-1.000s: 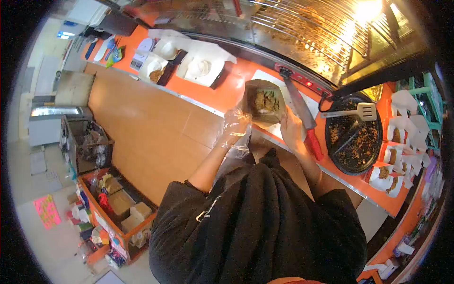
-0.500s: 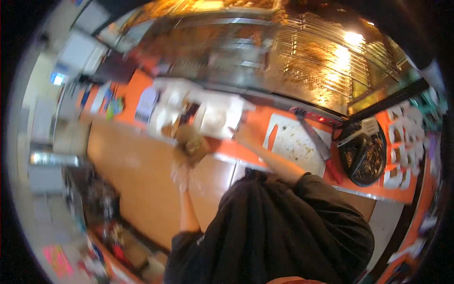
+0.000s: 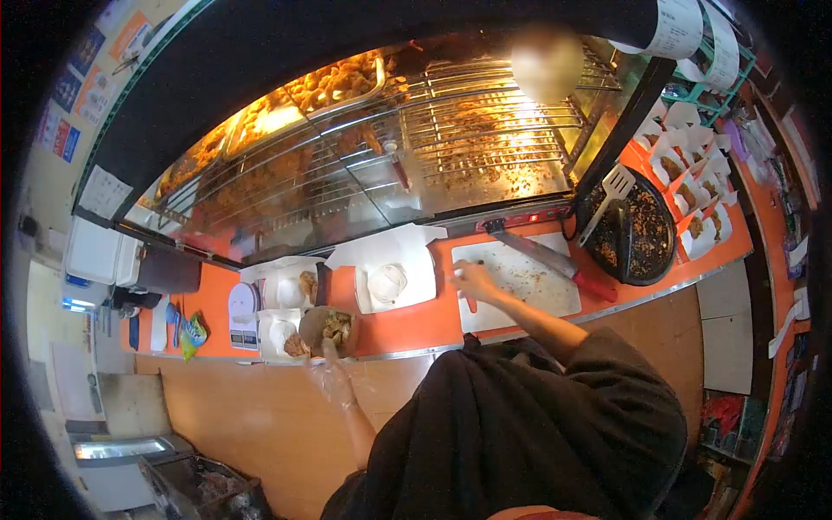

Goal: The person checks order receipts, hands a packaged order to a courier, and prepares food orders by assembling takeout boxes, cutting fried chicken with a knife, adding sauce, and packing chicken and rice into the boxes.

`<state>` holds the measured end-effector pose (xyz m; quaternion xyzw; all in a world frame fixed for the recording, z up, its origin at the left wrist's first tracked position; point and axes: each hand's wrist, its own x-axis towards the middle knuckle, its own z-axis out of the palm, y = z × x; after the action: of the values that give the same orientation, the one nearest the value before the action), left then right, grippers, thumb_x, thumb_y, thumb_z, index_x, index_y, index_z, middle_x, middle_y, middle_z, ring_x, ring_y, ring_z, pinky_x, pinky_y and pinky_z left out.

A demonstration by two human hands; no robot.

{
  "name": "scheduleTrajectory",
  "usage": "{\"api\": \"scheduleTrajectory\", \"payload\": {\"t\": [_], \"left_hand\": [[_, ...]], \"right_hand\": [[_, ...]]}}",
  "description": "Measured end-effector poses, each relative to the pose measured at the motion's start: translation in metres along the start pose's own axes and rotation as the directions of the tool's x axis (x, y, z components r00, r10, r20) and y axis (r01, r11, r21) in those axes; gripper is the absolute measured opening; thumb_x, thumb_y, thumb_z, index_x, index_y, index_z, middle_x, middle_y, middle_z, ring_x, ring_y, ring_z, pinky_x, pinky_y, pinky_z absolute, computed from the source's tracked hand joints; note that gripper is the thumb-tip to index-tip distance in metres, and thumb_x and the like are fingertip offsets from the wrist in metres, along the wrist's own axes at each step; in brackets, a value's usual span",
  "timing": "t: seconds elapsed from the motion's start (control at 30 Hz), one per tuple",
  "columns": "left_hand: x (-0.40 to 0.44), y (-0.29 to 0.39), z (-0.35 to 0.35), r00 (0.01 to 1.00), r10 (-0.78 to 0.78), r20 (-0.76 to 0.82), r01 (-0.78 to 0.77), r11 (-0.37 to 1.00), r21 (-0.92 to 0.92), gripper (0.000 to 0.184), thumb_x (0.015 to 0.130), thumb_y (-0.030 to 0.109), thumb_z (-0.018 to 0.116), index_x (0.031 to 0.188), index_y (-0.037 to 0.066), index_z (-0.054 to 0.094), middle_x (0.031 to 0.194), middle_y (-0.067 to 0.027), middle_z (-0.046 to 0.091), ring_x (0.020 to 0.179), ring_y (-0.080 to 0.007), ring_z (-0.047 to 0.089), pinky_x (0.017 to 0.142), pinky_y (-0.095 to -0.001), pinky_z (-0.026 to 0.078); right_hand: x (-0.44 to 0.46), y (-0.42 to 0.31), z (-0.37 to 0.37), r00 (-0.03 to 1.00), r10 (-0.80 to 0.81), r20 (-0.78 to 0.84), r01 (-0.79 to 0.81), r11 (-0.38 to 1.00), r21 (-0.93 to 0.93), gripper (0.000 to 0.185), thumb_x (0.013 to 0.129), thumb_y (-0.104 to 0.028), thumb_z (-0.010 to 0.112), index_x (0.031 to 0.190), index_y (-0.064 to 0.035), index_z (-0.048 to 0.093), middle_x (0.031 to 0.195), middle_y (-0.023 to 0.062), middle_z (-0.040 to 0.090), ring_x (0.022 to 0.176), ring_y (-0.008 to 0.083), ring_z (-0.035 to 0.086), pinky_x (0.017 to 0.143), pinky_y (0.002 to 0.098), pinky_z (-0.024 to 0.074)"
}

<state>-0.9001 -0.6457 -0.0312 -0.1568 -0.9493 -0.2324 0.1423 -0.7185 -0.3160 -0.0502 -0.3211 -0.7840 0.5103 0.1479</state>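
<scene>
In my left hand (image 3: 336, 379), which wears a clear plastic glove, is a brown bowl (image 3: 315, 322) of chunky greenish-brown food. The bowl overlaps a white carton (image 3: 270, 347) at the counter's front edge; whether they touch is unclear. That carton holds a white rice mound and a browned piece. Behind it, another open carton (image 3: 282, 276) holds rice and brown food. To the right, a wider open carton (image 3: 416, 260) holds a round rice mound (image 3: 386, 282). My right hand (image 3: 475, 282) hovers empty over the left part of a white cutting board (image 3: 537, 299), its fingers loosely bent.
A red-handled knife (image 3: 555, 260) lies across the board. Right of it is a black pan (image 3: 654, 230) with a slotted spatula (image 3: 617, 185), then several filled cartons (image 3: 693, 195). A kitchen scale (image 3: 243, 334) stands left. Behind the counter is a lit display case (image 3: 485, 130).
My left hand has brought the bowl down and left toward the front-left carton. My right hand has shifted from beside the wide carton to over the board. The view has turned.
</scene>
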Motion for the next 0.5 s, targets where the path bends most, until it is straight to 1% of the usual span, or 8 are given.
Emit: {"api": "scheduleTrajectory", "payload": {"t": [0.1, 0.13, 0.23, 0.27, 0.3, 0.37, 0.47, 0.5], "left_hand": [[0.006, 0.107, -0.063, 0.916, -0.027, -0.400, -0.018, 0.994, -0.107, 0.031, 0.079, 0.021, 0.054, 0.101, 0.000, 0.047, 0.086, -0.0144, 0.055, 0.077, -0.0256, 0.051, 0.071, -0.0377, 0.041], [0.005, 0.150, -0.079, 0.920, 0.009, -0.393, -0.104, 0.970, -0.221, 0.028, 0.079, 0.019, 0.053, 0.098, 0.000, 0.048, 0.085, -0.0143, 0.054, 0.077, -0.0253, 0.050, 0.072, -0.0373, 0.041], [-0.003, 0.282, -0.074, 0.907, 0.406, 0.113, -0.128, 0.520, -0.844, 0.019, 0.076, 0.010, 0.059, 0.093, 0.002, 0.056, 0.087, -0.0082, 0.056, 0.080, -0.0210, 0.054, 0.077, -0.0328, 0.044], [0.007, 0.313, -0.046, 0.621, 0.777, -0.105, -0.698, 0.487, -0.525, 0.028, 0.078, 0.013, 0.053, 0.105, 0.007, 0.054, 0.101, -0.0108, 0.055, 0.095, -0.0276, 0.051, 0.081, -0.0325, 0.041], [0.004, 0.346, -0.002, 0.657, 0.747, 0.106, -0.443, 0.496, -0.747, 0.030, 0.079, 0.019, 0.053, 0.108, 0.011, 0.053, 0.110, -0.0104, 0.053, 0.102, -0.0278, 0.049, 0.086, -0.0342, 0.039], [0.015, 0.431, 0.011, 0.551, 0.832, -0.062, -0.774, 0.482, -0.410, 0.036, 0.080, 0.034, 0.051, 0.104, 0.007, 0.056, 0.122, -0.0144, 0.045, 0.105, -0.0293, 0.047, 0.092, -0.0378, 0.037], [0.044, 0.482, 0.073, 0.373, 0.897, 0.238, -0.872, 0.427, -0.241, 0.038, 0.084, 0.041, 0.038, 0.112, 0.020, 0.052, 0.120, -0.0082, 0.049, 0.106, -0.0267, 0.047, 0.094, -0.0345, 0.034], [0.050, 0.512, 0.031, 0.283, 0.801, 0.528, -0.900, 0.412, -0.143, 0.037, 0.084, 0.041, 0.039, 0.112, 0.021, 0.053, 0.116, -0.0064, 0.052, 0.103, -0.0253, 0.049, 0.094, -0.0344, 0.035]], "right_hand": [[-0.029, 0.019, -0.092, 0.987, 0.000, -0.160, 0.006, 0.999, 0.033, 0.018, 0.078, -0.018, 0.057, 0.085, -0.0020, 0.059, 0.068, 0.0170, 0.061, 0.062, 0.0235, 0.062, 0.054, 0.0325, 0.0465], [-0.042, 0.015, -0.127, 0.943, -0.172, -0.284, 0.125, 0.976, -0.176, 0.016, 0.078, -0.017, 0.057, 0.083, -0.0021, 0.059, 0.065, 0.0154, 0.060, 0.060, 0.0244, 0.061, 0.053, 0.0329, 0.0458], [-0.076, 0.017, -0.200, 0.819, -0.080, -0.568, -0.068, 0.970, -0.235, 0.012, 0.077, -0.015, 0.057, 0.081, -0.0027, 0.057, 0.068, 0.0137, 0.059, 0.059, 0.0270, 0.059, 0.053, 0.0326, 0.0441], [-0.088, 0.004, -0.219, 0.750, -0.171, -0.638, -0.107, 0.922, -0.373, 0.008, 0.076, -0.010, 0.058, 0.081, -0.0032, 0.058, 0.067, 0.0099, 0.060, 0.060, 0.0207, 0.059, 0.054, 0.0304, 0.0442], [-0.097, 0.023, -0.236, 0.709, -0.223, -0.669, -0.160, 0.873, -0.461, 0.009, 0.077, -0.009, 0.058, 0.085, -0.0051, 0.057, 0.070, 0.0086, 0.058, 0.062, 0.0222, 0.059, 0.056, 0.0308, 0.0439], [-0.112, 0.041, -0.258, 0.631, -0.298, -0.716, -0.149, 0.859, -0.489, 0.011, 0.078, -0.009, 0.057, 0.088, -0.0054, 0.056, 0.074, 0.0088, 0.056, 0.064, 0.0229, 0.057, 0.058, 0.0311, 0.0438], [-0.136, 0.050, -0.273, 0.609, -0.288, -0.739, -0.198, 0.847, -0.493, 0.008, 0.081, -0.011, 0.053, 0.084, -0.0036, 0.055, 0.078, 0.0094, 0.053, 0.070, 0.0248, 0.055, 0.059, 0.0318, 0.0445], [-0.143, 0.061, -0.276, 0.601, -0.251, -0.759, -0.168, 0.888, -0.428, 0.009, 0.081, -0.011, 0.053, 0.084, -0.0033, 0.055, 0.078, 0.0093, 0.053, 0.069, 0.0244, 0.055, 0.060, 0.0315, 0.0447]]}}
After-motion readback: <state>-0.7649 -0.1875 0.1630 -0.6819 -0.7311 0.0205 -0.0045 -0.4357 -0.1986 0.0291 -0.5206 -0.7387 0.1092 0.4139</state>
